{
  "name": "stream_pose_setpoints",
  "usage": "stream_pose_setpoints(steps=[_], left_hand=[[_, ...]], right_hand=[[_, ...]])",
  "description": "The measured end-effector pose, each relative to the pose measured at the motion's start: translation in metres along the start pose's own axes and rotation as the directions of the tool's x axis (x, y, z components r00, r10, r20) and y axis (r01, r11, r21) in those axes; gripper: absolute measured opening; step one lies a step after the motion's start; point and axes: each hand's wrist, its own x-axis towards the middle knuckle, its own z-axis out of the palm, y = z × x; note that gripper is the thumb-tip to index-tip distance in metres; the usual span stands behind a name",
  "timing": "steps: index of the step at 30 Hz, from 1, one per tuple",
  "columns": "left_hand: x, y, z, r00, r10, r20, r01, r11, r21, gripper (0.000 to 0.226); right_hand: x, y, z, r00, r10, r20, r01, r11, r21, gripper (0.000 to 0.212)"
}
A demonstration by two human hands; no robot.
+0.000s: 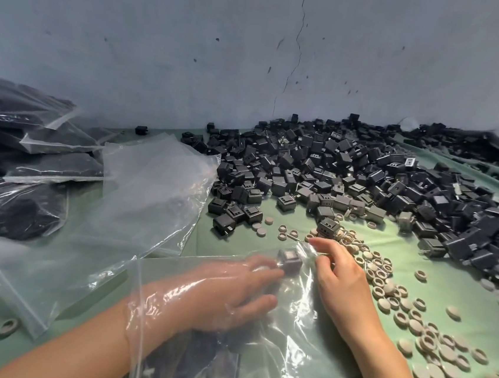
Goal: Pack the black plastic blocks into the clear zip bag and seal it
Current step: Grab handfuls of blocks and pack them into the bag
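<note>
Clear zip bag (257, 337) lying on the green surface (269, 221) directly before the person, its mouth toward the near left. The left hand (225, 291) is inside the bag up to the wrist, its fingertips closed on one black plastic block (290, 259) pressed against the bag's far end; a few more blocks (220, 367) lie in the bag near the wrist. The right hand (337, 275) rests outside, fingers curled and pinching the film beside that block. The loose pile of blocks (366, 182) lies beyond, with pale round caps (407, 313) scattered to the right. Empty bags (136, 195) and filled bags (26, 159) lie to the left. Judged step: seating a block deep in the bag. Done well, the right hand keeps the film taut while the left sets blocks flat into the far corner, leaving the zip strip free for sealing.
</note>
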Motion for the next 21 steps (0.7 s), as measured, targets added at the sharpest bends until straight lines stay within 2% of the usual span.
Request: stream_pose_setpoints(steps=[2,4,8,11,13,15,18,21], left_hand=[[0.006,0.002,-0.005,0.996,-0.013,0.087,-0.004,0.981,0.195,0.044],[0.015,0.005,-0.007,0.986,-0.060,0.153,0.014,0.959,0.283,0.047],[0.027,0.010,-0.001,0.984,-0.119,0.131,0.088,0.971,0.221,0.052],[0.024,0.004,0.007,0.995,-0.072,0.068,0.073,0.997,-0.012,0.061],[0.020,0.000,0.009,1.000,-0.001,0.001,0.001,0.999,-0.042,0.045],[0.017,-0.004,0.011,0.997,0.044,-0.070,-0.040,0.998,0.056,0.030],[0.019,-0.008,0.013,0.994,0.083,-0.077,-0.061,0.966,0.250,0.043],[0.022,-0.008,0.015,0.990,0.121,-0.067,-0.097,0.954,0.284,0.051]], right_hand=[[-0.001,0.000,-0.001,1.000,0.002,-0.009,-0.002,1.000,0.016,0.033],[-0.001,0.000,-0.003,1.000,-0.003,-0.018,0.003,1.000,0.027,0.033],[-0.001,0.004,-0.003,1.000,-0.016,-0.018,0.015,1.000,-0.005,0.026],[0.000,0.006,-0.002,0.999,-0.046,-0.013,0.046,0.999,-0.009,0.028],[0.000,0.007,-0.003,0.997,-0.072,-0.007,0.072,0.997,-0.004,0.031],[-0.001,0.006,-0.004,0.995,-0.098,0.030,0.098,0.995,0.003,0.031],[-0.004,0.003,-0.006,0.989,-0.108,0.105,0.110,0.994,-0.009,0.024],[-0.005,0.001,-0.006,0.986,-0.094,0.138,0.099,0.995,-0.027,0.014]])
